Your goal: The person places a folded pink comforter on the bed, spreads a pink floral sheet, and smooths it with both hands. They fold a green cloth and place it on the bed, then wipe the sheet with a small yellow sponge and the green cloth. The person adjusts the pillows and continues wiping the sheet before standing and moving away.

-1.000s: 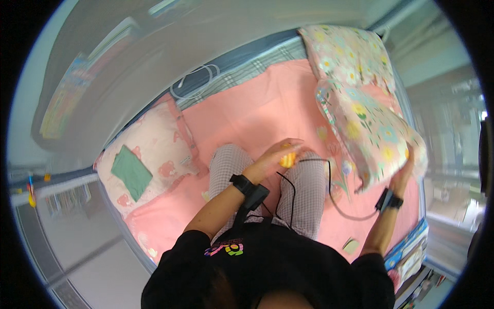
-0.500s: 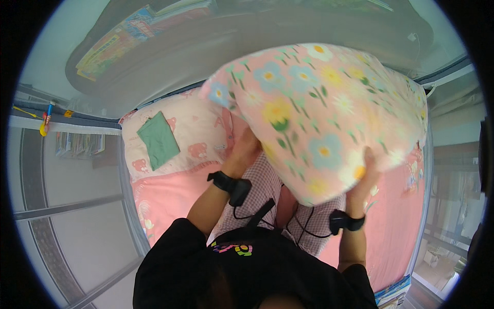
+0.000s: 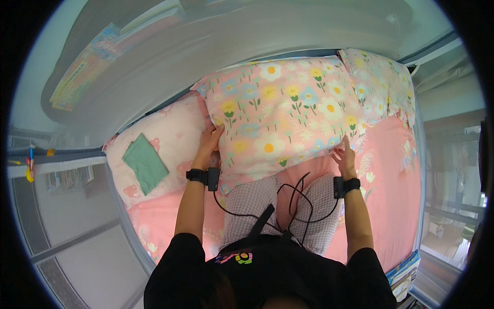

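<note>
A pink pillow with a daisy and tulip print (image 3: 280,110) lies flat at the head of the bed, in front of me. At its left edge is my left hand (image 3: 210,141), fingers closed on the fabric at the side. My right hand (image 3: 346,158) is by the pillow's lower right edge, fingers apart and curled slightly, the fingertips at the fabric. To the left lies a pale pink bear-print pillow (image 3: 172,121), with a folded green cloth (image 3: 145,164) on top. A second flower-print pillow (image 3: 383,85) lies at the far right, touching the middle one.
Beneath everything spreads a pink bed sheet (image 3: 393,170). Grey mesh netting (image 3: 247,33) encloses the bed, with books (image 3: 95,62) behind it. Black cables (image 3: 303,216) run from my wrist straps across my checked trousers. More books (image 3: 404,275) stand at the lower right.
The flower-print pillow has come down from a raised, tilted position to lie flat. The second flower-print pillow at the right now shows. My left hand has moved left to the pillow's side edge.
</note>
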`<state>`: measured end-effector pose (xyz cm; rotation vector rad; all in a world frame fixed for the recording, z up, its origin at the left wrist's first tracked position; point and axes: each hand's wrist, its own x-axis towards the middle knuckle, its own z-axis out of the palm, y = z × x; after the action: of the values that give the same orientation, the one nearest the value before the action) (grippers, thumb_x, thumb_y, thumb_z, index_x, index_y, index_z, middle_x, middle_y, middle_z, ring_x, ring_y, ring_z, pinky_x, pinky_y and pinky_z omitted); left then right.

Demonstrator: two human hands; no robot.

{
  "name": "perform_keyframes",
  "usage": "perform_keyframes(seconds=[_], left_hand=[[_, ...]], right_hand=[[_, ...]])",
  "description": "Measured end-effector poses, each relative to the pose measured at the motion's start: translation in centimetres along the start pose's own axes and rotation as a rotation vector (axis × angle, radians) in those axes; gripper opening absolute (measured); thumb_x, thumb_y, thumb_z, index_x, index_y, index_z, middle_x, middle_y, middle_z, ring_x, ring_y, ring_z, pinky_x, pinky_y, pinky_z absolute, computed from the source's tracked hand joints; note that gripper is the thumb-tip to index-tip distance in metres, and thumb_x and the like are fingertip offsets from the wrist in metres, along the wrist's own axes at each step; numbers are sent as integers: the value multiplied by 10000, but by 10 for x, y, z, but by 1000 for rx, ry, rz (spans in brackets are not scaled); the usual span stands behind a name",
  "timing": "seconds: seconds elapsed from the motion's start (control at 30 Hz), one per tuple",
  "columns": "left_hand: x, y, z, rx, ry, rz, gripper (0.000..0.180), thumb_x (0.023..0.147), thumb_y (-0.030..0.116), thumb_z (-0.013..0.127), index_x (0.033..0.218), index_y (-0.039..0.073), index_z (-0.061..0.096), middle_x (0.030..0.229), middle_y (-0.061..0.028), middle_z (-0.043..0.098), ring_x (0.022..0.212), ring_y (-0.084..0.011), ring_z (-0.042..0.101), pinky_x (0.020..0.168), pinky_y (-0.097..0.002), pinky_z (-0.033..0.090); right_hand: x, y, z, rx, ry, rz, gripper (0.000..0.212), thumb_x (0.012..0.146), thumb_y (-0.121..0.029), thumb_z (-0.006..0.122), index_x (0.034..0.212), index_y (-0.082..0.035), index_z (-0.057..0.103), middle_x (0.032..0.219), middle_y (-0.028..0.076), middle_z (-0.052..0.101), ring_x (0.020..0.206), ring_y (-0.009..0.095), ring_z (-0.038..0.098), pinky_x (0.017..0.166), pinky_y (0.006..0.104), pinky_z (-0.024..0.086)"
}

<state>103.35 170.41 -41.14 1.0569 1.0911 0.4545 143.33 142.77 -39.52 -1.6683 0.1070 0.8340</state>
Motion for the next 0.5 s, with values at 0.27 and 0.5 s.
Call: perform_keyframes(seconds=[0.27,0.5], left_hand=[[-9,3,4,-54,-15,62,485,844,89,648,1295,-1,493,1169,-105,612,1012,-208,609,847,-316,513],[4,22,-1,867,59,150,463,807,176,674,1195,-24,520,1003,-148,648,887,-279,631,782,-381,507]], right_hand=[[45,-34,70,34,-379,-304,406,877,-337,680,1157,-56,593,1066,57,636,915,137,617,754,282,497],[77,-57,36,-695,-387,-296,668,856,-519,651,1094,104,608,1057,170,645,909,189,641,766,302,514]])
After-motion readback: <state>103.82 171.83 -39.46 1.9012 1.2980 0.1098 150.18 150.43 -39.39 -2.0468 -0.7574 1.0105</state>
